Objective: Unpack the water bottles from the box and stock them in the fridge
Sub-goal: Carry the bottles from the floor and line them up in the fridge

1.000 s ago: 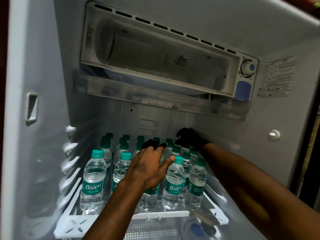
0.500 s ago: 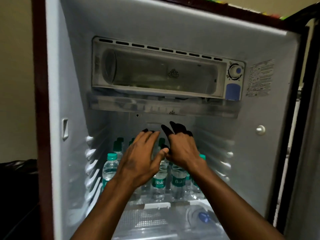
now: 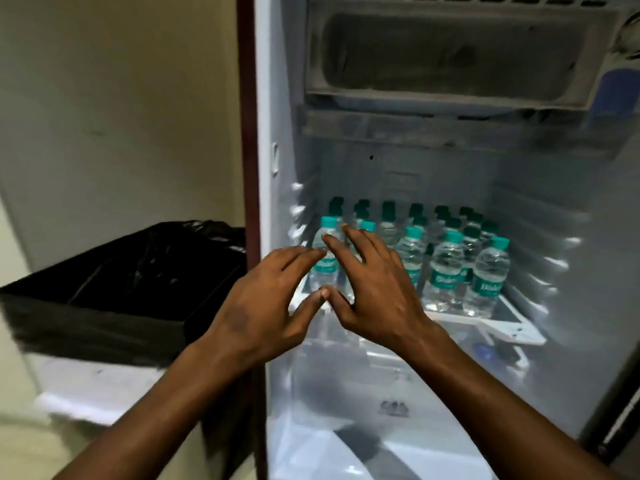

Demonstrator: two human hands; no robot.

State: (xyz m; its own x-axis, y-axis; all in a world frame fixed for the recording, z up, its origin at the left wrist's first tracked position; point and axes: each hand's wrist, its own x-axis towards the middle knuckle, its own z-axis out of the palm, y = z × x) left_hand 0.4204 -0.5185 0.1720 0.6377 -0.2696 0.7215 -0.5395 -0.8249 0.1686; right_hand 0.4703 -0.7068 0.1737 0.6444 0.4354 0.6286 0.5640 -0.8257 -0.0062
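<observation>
My left hand (image 3: pixel 263 306) and right hand (image 3: pixel 374 289) were in front of the open fridge (image 3: pixel 571 271), both released, fingers spread, thumb tips touching, holding nothing. The bottles (image 3: pixel 446 268) stood upright in rows on the shelf (image 3: pixel 512 327), from its front edge to the back. A black bin (image 3: pixel 131 282) was left of the fridge.

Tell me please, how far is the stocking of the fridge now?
Done: rows of clear plastic water bottles with teal caps stand on the white fridge shelf. In hand: nothing; left hand and right hand are empty, fingers spread. The box is not in view, so what remains is unclear.
</observation>
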